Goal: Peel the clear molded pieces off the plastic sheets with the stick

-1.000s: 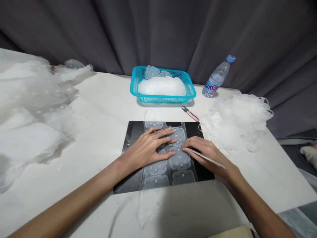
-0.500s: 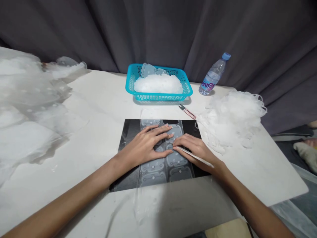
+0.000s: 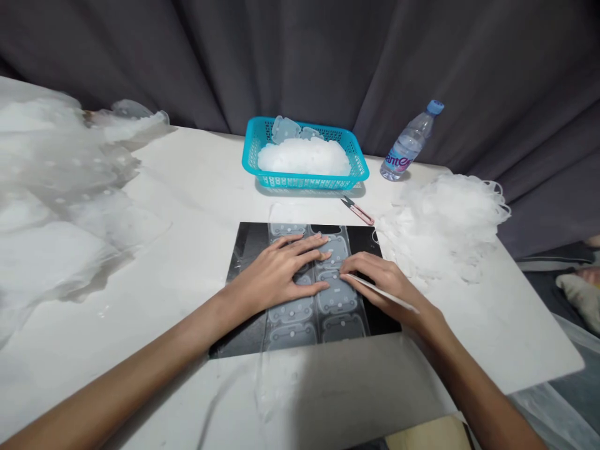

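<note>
A clear plastic sheet (image 3: 336, 300) with rows of rounded, moulded shapes lies over a black board (image 3: 250, 247) on the table. My left hand (image 3: 293, 269) rests flat on the sheet with its fingers spread, covering part of the left row. Beside it, my right hand (image 3: 382, 281) pinches a slim, white, pen-like tool (image 3: 387, 295). The tool's back end points toward my wrist. Its tip is at the right row, around the gap between two shapes; my fingers hide the tip itself.
Behind the board stands a turquoise basket (image 3: 307, 182) of translucent pieces. Pink-handled thread snips (image 3: 359, 211) and a water bottle (image 3: 407, 147) are right of it. A heap of white plastic offcuts (image 3: 450, 225) lies right, and piled plastic sheets (image 3: 56, 206) fill the left.
My right hand has slid to the right with the white tool, along the gap between two shapes. My left hand stays flat on the sheet. The whole view has shifted slightly.
</note>
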{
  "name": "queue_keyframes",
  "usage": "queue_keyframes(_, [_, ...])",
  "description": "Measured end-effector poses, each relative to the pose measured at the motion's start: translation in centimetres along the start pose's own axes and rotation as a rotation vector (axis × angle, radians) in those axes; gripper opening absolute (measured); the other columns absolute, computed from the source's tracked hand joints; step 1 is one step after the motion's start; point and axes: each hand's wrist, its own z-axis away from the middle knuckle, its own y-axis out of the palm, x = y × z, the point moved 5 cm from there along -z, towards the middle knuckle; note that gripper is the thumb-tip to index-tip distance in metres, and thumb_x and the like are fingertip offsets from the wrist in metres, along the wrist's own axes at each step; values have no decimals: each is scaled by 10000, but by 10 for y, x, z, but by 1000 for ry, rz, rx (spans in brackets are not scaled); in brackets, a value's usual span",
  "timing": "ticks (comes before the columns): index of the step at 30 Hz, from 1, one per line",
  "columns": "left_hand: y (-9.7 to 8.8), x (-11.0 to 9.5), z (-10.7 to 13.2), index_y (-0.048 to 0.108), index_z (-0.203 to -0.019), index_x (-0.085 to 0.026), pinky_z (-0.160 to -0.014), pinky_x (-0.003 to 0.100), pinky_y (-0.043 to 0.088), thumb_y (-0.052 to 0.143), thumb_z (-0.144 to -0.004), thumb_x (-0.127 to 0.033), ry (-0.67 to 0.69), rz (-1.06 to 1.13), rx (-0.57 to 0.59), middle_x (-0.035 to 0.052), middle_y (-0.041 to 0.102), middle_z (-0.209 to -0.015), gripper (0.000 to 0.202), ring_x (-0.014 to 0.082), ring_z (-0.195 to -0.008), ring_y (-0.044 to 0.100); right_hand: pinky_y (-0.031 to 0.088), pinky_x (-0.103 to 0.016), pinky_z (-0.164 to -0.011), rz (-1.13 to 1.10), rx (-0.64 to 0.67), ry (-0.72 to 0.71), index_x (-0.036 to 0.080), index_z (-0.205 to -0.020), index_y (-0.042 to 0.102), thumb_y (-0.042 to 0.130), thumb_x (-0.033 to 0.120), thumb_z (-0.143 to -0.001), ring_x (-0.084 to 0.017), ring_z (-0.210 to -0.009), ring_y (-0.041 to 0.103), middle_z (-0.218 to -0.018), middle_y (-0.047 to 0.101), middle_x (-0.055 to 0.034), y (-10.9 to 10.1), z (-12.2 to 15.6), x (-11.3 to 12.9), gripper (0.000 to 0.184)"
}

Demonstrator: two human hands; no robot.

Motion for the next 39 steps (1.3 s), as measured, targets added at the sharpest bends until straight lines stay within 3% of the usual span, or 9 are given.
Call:
queue_keyframes(4, [-1,-1,0,643,-1415,-243,-1241,479,330,591,-983,-612,1,-16,15,56,499,-1622,571,307,-1462,515,539,-347,-912,-77,-9,21,219,-1084,627,562,233,-1063,-200,-1010,676,-1061,695,-72,-3,3,-5,70])
queue_keyframes(12, [0,1,0,647,-1408,-259,-1245,475,327,570,-981,-649,-3,-43,12,48,494,-1626,584,300,-1463,515,542,-393,-938,-8,15,-71,209,-1131,622,527,230,-1076,-222,-1048,655,-1090,701,-92,3,-4,-4,111])
queue_keyframes(20, [0,-3,-3,653,-1364,-250,-1248,480,323,599,-975,-626,-75,23,53,60,492,-1630,544,293,-1482,490,551,-382,-894,189,3,-168,194,-1081,633,473,222,-1091,-223,-976,654,-1042,717,-93,10,-9,1,163])
queue_keyframes(24, [3,-4,-2,659,-1301,-244,-1250,491,314,572,-980,-656,-139,69,-8,68,556,-1581,529,283,-1479,492,566,-401,-889,276,-26,-160,199,-1151,642,464,231,-1092,-236,-999,646,-1083,713,-101,10,-12,2,190])
queue_keyframes(28, [9,-1,0,604,-1340,-272,-1253,501,293,568,-982,-657,-170,96,-37,60,538,-1595,527,280,-1479,484,576,-438,-958,337,-19,-154,205,-1361,574,479,268,-1091,-252,-1101,637,-1229,677,-124,10,-15,-3,293])
queue_keyframes(32, [10,3,0,399,-1536,-256,-1212,525,339,623,-943,-665,-230,133,-6,122,424,-1663,755,332,-1495,441,579,-418,-883,453,16,-233,148,-1173,664,461,240,-1092,-261,-1009,643,-1105,719,-132,14,-17,0,237])
queue_keyframes(36, [10,4,-5,246,-1632,-221,-1240,549,278,614,-942,-674,-251,128,57,176,314,-1711,904,362,-1564,322,546,-398,-814,503,-52,-137,164,-1091,667,465,230,-1087,-268,-988,639,-1080,738,-123,13,-22,0,213])
queue_keyframes(39, [12,4,-6,190,-1658,-192,-1264,552,228,562,-968,-682,-241,118,106,189,243,-1735,924,361,-1600,232,532,-384,-812,415,-229,47,184,-1099,642,453,248,-1093,-259,-1002,650,-1084,713,-123,1,-29,-11,199])
